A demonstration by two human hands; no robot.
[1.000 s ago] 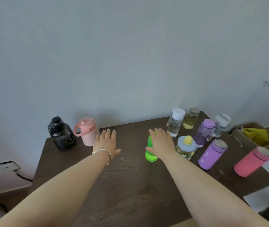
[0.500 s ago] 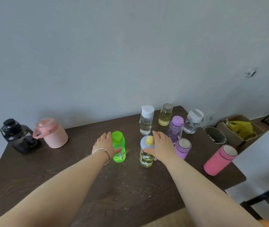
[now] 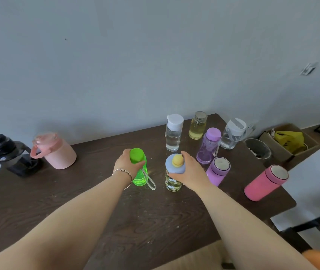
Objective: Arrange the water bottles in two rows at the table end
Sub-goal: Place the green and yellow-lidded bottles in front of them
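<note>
Gripping the translucent green plastic bottle (image 3: 140, 168) near its cap with my left hand (image 3: 128, 166), my right hand (image 3: 189, 171) clasps the blue-lidded, yellow-knobbed patterned bottle (image 3: 174, 173); both stand mid-table (image 3: 155, 221). I should slide them upright toward the right end, joining the clear and purple bottles.

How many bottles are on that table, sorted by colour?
Black jug: 1
Pink, big jug and tumbler: 2
Green: 1
Clear or yellowish: 4
Purple: 2
Total: 10
</note>
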